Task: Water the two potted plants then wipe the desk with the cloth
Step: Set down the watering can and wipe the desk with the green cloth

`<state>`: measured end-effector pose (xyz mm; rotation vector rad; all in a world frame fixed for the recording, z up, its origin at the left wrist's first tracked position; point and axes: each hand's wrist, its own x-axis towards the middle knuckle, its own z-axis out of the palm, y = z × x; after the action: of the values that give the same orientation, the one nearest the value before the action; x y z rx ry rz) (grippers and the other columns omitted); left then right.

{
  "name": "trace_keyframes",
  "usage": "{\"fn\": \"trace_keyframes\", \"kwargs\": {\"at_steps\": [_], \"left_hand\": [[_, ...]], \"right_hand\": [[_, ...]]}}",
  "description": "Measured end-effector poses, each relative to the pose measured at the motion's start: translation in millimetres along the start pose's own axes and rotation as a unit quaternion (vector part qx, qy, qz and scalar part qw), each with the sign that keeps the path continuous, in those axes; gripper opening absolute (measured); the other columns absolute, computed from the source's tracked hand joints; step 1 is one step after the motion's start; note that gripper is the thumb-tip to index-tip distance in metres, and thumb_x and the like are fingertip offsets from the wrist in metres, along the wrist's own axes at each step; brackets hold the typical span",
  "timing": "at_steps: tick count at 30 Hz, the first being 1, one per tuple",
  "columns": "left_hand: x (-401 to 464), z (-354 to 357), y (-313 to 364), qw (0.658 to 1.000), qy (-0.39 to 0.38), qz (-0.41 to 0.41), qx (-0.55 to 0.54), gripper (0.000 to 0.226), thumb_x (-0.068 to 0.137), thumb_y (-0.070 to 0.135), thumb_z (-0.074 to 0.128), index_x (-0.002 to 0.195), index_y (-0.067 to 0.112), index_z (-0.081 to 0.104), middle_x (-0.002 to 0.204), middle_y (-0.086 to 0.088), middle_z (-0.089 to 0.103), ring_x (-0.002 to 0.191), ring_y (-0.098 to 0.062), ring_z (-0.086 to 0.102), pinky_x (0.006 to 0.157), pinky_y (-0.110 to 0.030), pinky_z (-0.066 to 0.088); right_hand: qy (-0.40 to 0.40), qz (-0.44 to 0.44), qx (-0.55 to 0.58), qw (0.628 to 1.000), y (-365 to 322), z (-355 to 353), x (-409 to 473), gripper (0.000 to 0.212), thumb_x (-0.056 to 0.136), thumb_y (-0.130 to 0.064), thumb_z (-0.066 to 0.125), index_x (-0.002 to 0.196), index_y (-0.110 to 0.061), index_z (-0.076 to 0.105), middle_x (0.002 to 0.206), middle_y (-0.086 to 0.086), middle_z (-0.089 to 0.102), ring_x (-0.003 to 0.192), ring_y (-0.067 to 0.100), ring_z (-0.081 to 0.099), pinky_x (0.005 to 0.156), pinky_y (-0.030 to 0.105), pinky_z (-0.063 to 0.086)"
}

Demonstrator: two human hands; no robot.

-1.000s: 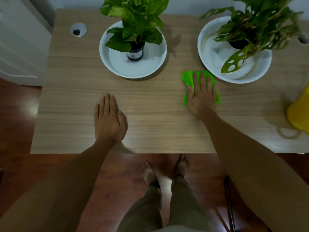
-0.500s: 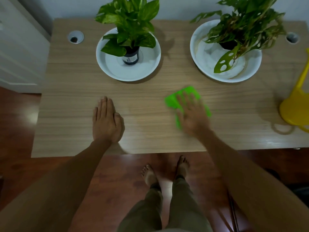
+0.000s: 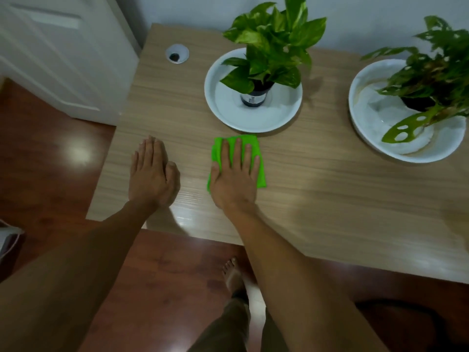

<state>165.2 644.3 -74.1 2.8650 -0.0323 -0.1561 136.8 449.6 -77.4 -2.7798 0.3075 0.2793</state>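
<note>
Clearly the wiping step was in hand: the right hand [image 3: 234, 177] lay flat, fingers spread wide, pressing the green cloth [image 3: 237, 158] onto the wooden desk [image 3: 317, 199], just near of the left plant's white saucer [image 3: 253, 118]. The left hand [image 3: 152, 174] rested flat, fingers together, holding nothing. Next, probably a sweep across the bare stretch toward the right saucer [image 3: 406, 153].

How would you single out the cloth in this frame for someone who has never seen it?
On the wooden desk, look just in front of the white dish that holds the left-hand potted plant. The cloth lies flat there under the right hand. It is the only bright green fabric on the desk.
</note>
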Motion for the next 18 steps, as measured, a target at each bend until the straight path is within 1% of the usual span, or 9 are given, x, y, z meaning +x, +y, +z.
{"fn": "trace_keyframes", "kwargs": {"at_steps": [4, 8, 13, 16, 18], "left_hand": [[8, -2, -23, 1.000, 0.010, -0.020, 0.012, 0.068, 0.105, 0.041, 0.020, 0.163, 0.008, 0.009, 0.172, -0.011, 0.005, 0.159, -0.024, -0.002, 0.129, -0.048, -0.001], [15, 1, -27, 0.999, 0.018, -0.030, 0.005, 0.067, 0.106, 0.041, 0.024, 0.163, 0.009, 0.010, 0.172, -0.011, 0.006, 0.160, -0.023, 0.000, 0.129, -0.048, 0.001], [16, 3, -28, 0.999, 0.021, -0.034, 0.007, 0.067, 0.106, 0.042, 0.026, 0.163, 0.010, 0.011, 0.172, -0.010, 0.007, 0.160, -0.022, 0.000, 0.129, -0.048, 0.003], [17, 2, -29, 0.999, 0.026, -0.034, 0.004, 0.068, 0.105, 0.042, 0.027, 0.163, 0.010, 0.011, 0.172, -0.008, 0.007, 0.160, -0.021, -0.001, 0.129, -0.048, 0.004], [18, 2, -30, 0.999, 0.023, -0.035, 0.009, 0.068, 0.105, 0.042, 0.025, 0.163, 0.010, 0.011, 0.172, -0.008, 0.006, 0.160, -0.020, -0.001, 0.129, -0.048, 0.004]], "right_hand": [[-0.026, -0.075, -0.019, 0.997, -39, 8, 29, 0.065, 0.108, -0.050, 0.012, 0.168, -0.028, 0.000, 0.176, 0.006, -0.004, 0.162, 0.031, -0.008, 0.129, 0.054, -0.009], [-0.028, -0.120, -0.040, 0.992, -62, 10, 65, 0.064, 0.108, -0.049, 0.013, 0.168, -0.030, 0.002, 0.176, 0.004, 0.001, 0.163, 0.029, -0.003, 0.129, 0.054, -0.005], [-0.030, -0.124, -0.049, 0.991, -96, 9, 113, 0.064, 0.109, -0.050, 0.012, 0.168, -0.030, -0.001, 0.176, 0.004, -0.001, 0.163, 0.029, -0.004, 0.130, 0.052, -0.007], [-0.025, -0.113, -0.051, 0.992, -116, 7, 144, 0.064, 0.109, -0.050, 0.011, 0.168, -0.029, -0.001, 0.176, 0.004, -0.003, 0.163, 0.030, -0.005, 0.128, 0.051, -0.012], [-0.022, -0.101, -0.050, 0.993, -127, 4, 165, 0.063, 0.109, -0.050, 0.011, 0.168, -0.029, -0.001, 0.176, 0.004, -0.004, 0.162, 0.030, -0.006, 0.128, 0.051, -0.012]]}}
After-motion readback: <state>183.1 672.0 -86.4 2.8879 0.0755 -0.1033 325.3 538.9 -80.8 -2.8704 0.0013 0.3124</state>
